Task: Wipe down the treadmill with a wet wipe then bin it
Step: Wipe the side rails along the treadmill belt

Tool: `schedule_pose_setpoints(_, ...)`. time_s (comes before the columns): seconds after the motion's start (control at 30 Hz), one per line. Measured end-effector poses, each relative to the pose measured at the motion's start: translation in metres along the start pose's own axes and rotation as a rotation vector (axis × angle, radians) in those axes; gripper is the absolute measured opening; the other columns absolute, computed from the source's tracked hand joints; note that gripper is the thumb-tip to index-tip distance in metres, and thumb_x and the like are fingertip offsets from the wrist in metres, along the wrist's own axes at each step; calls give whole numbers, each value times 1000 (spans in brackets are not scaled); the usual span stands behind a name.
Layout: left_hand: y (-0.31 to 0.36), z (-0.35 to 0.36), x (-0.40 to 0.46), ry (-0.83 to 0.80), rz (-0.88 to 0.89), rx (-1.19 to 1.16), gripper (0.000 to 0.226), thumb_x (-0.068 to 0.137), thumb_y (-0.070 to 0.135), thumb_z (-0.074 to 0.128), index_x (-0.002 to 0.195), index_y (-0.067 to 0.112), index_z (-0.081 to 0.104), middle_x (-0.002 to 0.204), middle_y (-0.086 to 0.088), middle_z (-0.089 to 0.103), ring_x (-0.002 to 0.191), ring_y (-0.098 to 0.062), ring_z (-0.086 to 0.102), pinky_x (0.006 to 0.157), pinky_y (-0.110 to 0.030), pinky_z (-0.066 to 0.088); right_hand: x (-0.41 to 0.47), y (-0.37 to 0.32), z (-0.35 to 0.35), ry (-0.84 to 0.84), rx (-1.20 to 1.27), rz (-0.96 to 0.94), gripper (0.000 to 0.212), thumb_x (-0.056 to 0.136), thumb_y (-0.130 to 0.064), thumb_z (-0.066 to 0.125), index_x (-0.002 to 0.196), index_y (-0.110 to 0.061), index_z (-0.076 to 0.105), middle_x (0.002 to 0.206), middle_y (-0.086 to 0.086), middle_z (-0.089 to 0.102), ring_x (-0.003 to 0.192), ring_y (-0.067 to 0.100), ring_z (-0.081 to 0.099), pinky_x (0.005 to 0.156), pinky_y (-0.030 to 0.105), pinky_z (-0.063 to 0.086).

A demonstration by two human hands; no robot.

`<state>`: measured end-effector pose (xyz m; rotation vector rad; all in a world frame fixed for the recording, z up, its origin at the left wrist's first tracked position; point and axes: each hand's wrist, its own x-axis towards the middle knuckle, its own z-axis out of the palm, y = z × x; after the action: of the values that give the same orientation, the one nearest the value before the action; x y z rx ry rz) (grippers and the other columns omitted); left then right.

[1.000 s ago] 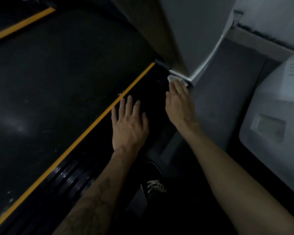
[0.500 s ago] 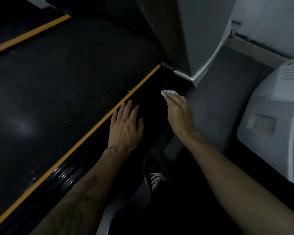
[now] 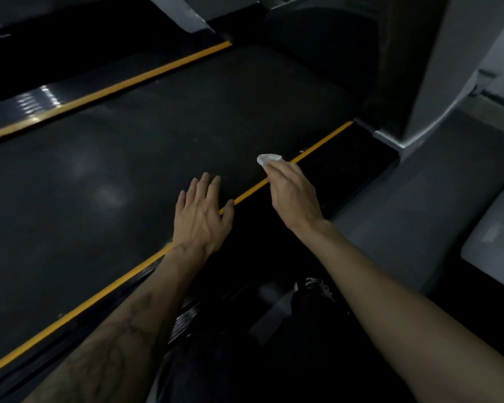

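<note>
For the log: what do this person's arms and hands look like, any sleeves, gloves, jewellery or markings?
Both forearms are bare to the frame's edge: no sleeves, no gloves. The left hand and right hand show no rings, and neither wrist has a watch or band. The left forearm carries a dark line tattoo; its design is too dim to read. The right forearm shows no markings.

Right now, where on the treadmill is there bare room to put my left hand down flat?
The black belt lies bare between the two yellow stripes, left of your left hand. It is crowded around the right hand holding the wet wipe.
</note>
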<state>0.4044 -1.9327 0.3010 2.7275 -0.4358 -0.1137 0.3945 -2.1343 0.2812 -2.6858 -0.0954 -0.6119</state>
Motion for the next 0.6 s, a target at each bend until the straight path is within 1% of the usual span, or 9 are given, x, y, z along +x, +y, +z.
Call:
schedule_pose_setpoints(0.17,-44,-40,-43,67,-77,20,65,106,49,38,161,18,25,171,-7,19,158,-25,13,128,-47,13,5,-69,9,-51,30,-87,48,100,0,53,147,-13,53,145,-2,57,120,22,57,96,36,55)
schedule_pose_setpoints(0.23,-60,-54,-59,97,-108,29,65,106,49,38,161,17,26,170,-7,20,158,-26,14,128,-46,13,7,-95,13,-73,54,-124,50,99,3,52,147,-12,53,147,-1,56,122,23,56,97,37,54)
schedule_pose_setpoints(0.37,-96,-79,-93,151,-177,66,65,105,50,36,161,17,27,170,-8,22,157,-26,16,128,-46,14,3,-155,24,-151,120,-174,56,97,8,51,149,-11,51,150,1,53,131,23,51,106,38,50)
schedule_pose_setpoints(0.43,-117,-92,-112,167,-204,98,65,105,50,36,161,17,26,170,-8,22,157,-27,16,128,-46,14,0,-188,29,-169,145,-228,58,95,10,51,149,-11,51,150,1,53,133,22,50,107,37,49)
schedule_pose_setpoints(0.53,-150,-111,-143,186,-265,130,66,106,50,36,162,16,25,170,-9,21,158,-28,16,128,-48,14,-5,-238,34,-196,180,-325,56,95,10,50,147,-10,53,149,2,54,131,22,52,106,34,49)
schedule_pose_setpoints(0.6,-168,-124,-166,206,-321,138,67,106,50,37,162,16,25,170,-10,21,157,-28,17,128,-48,15,-8,-270,34,-223,198,-378,55,95,10,49,145,-11,53,149,1,53,128,22,54,101,33,50)
